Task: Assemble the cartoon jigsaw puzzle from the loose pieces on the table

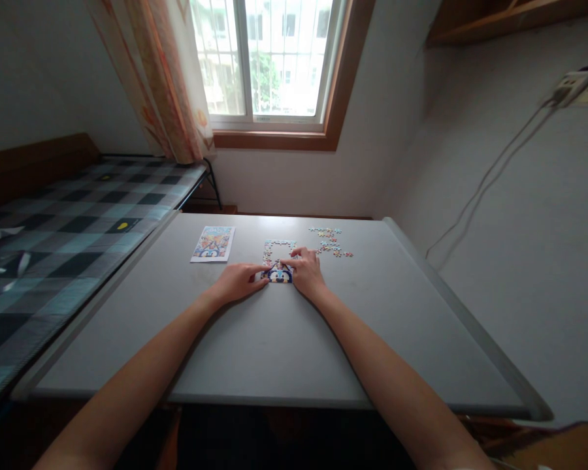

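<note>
A partly assembled jigsaw puzzle (280,277) lies on the grey table between my hands. Its lower part is filled in with a dark blue and white picture, while the upper part is a border around a bare middle. My left hand (238,282) rests at the puzzle's left edge, thumb and index finger apart and touching its lower left side. From the right, my right hand (308,271) lies over the puzzle's edge, its index fingertip on the inner pieces and the other fingers spread. Whether a small piece is under that fingertip is hidden.
Loose puzzle pieces (336,249) lie in scattered groups right of the puzzle. A printed picture sheet (213,244) is on the table (274,352) to the left. Beyond the table's left edge stands a bed with a checked cover (102,209); a wall (519,228) borders the right.
</note>
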Available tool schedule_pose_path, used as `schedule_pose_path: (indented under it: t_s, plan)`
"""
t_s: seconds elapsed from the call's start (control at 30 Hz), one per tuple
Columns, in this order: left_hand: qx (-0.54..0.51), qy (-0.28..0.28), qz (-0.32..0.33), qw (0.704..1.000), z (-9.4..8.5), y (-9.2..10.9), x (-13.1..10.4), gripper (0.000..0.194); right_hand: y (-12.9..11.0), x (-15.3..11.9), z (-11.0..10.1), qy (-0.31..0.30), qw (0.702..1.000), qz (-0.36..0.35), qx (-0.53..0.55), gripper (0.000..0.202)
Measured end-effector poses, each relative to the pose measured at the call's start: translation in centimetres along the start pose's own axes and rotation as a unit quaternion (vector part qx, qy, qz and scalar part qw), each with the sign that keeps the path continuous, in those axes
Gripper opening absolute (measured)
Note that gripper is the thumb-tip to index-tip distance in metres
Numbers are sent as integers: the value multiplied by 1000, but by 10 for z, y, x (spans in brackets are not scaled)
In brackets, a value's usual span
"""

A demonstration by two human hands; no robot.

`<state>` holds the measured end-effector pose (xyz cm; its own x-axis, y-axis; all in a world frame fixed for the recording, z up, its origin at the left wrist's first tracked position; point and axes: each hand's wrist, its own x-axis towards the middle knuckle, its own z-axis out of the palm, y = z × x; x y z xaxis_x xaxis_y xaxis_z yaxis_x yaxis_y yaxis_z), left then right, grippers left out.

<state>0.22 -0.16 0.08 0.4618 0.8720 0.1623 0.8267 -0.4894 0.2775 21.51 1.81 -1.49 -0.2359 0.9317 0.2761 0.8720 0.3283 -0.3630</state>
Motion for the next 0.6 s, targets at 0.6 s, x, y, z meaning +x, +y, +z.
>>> schedule_pose_path:
  t_s: [0.6]
  plan:
    - [-7,-3,3,1000,-1,0,-1,39,1,-1,-12,-64,998,-11,8,42]
